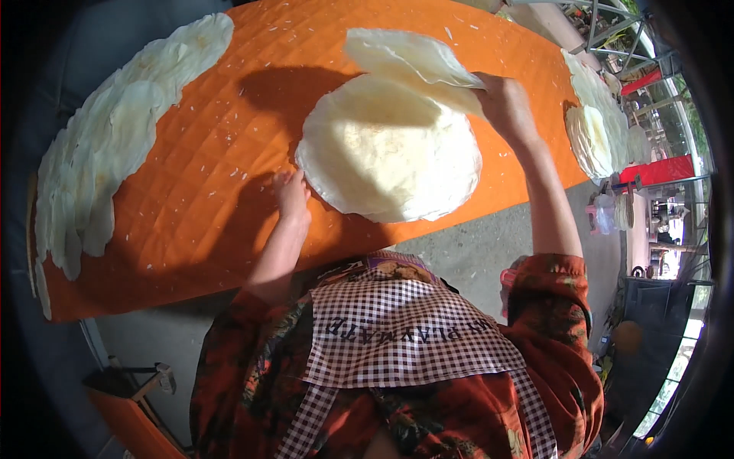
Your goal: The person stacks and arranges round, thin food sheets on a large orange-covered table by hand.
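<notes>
A stack of thin, round, pale flatbread sheets [390, 155] lies on the orange table cover [195, 189] before me. My right hand [507, 106] pinches the edge of a folded thin sheet [407, 54], which hangs above the far side of the stack. My left hand [292, 192] is at the stack's near left edge, its fingers slightly curled; whether they touch the stack is unclear. Shadows of the hands and the raised sheet fall across the stack and the cover.
Many overlapping pale sheets [126, 126] cover the table's left side. Another pile of sheets [590, 140] lies at the right end. Small white crumbs dot the cover. An orange box-like object [129, 421] stands on the floor at lower left.
</notes>
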`<move>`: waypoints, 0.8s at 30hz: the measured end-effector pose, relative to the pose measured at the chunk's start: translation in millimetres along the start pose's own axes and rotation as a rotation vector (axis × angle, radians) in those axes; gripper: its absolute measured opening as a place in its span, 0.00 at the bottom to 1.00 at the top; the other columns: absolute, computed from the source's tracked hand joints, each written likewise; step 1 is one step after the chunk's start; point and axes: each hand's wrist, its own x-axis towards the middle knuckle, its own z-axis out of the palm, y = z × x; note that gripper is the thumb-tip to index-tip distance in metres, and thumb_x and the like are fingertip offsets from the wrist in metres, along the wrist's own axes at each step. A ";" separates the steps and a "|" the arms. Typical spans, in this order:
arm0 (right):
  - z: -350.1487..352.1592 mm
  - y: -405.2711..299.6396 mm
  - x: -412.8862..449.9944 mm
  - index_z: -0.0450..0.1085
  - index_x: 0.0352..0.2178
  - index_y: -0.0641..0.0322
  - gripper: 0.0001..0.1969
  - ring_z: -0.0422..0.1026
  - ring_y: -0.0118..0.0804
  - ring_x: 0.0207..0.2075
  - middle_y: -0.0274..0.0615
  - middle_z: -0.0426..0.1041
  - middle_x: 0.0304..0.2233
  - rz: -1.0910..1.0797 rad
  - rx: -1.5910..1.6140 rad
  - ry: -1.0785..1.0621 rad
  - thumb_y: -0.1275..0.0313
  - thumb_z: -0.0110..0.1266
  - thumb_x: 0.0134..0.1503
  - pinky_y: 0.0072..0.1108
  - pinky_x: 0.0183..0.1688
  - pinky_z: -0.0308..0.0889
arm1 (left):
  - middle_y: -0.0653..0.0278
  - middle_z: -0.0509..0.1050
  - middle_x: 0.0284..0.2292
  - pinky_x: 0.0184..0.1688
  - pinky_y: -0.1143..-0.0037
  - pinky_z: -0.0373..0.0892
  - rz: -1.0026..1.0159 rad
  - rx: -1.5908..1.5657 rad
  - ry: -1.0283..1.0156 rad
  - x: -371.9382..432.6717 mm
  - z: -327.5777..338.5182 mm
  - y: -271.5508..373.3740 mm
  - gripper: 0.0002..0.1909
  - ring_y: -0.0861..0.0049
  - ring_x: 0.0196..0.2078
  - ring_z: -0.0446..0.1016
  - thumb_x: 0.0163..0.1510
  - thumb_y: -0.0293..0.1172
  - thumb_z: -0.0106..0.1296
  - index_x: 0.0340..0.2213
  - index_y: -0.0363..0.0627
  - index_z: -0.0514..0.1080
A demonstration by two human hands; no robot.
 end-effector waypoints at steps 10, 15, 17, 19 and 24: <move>209.0 8.9 -124.4 0.76 0.31 0.58 0.14 0.74 0.47 0.28 0.49 0.75 0.28 -0.096 -0.021 -0.114 0.80 0.46 0.43 0.30 0.33 0.70 | 0.61 0.68 0.33 0.39 0.71 0.72 -0.245 -0.027 -0.166 -49.9 -1.2 -51.5 0.09 0.73 0.34 0.71 0.52 0.26 0.50 0.33 0.45 0.61; 162.4 20.1 -79.7 0.75 0.31 0.56 0.15 0.74 0.46 0.27 0.46 0.75 0.27 -0.102 0.025 -0.018 0.78 0.45 0.42 0.31 0.31 0.69 | 0.63 0.70 0.30 0.38 0.73 0.72 -0.328 0.002 -0.249 -40.6 -14.6 -56.9 0.07 0.74 0.33 0.71 0.54 0.30 0.50 0.32 0.40 0.66; 109.5 -9.5 -59.0 0.75 0.30 0.56 0.14 0.74 0.46 0.27 0.46 0.75 0.27 -0.133 -0.051 0.082 0.79 0.45 0.42 0.31 0.30 0.69 | 0.63 0.70 0.29 0.38 0.75 0.72 -0.402 -0.020 -0.341 -45.9 -11.0 -48.6 0.06 0.75 0.32 0.71 0.54 0.29 0.49 0.32 0.40 0.66; 118.6 -23.2 -64.7 0.73 0.29 0.56 0.13 0.73 0.43 0.26 0.42 0.74 0.26 -0.190 0.000 0.227 0.80 0.45 0.42 0.29 0.28 0.68 | 0.63 0.71 0.29 0.38 0.75 0.72 -0.397 -0.057 -0.340 -47.5 -5.7 -51.6 0.06 0.75 0.32 0.72 0.54 0.29 0.49 0.32 0.40 0.66; 210.8 -23.8 -113.7 0.70 0.32 0.59 0.10 0.72 0.41 0.31 0.40 0.74 0.33 -0.215 -0.076 -0.085 0.72 0.49 0.45 0.27 0.29 0.69 | 0.61 0.71 0.30 0.40 0.75 0.72 -0.335 0.020 -0.289 -55.2 10.5 -45.2 0.04 0.76 0.33 0.72 0.54 0.27 0.47 0.31 0.40 0.66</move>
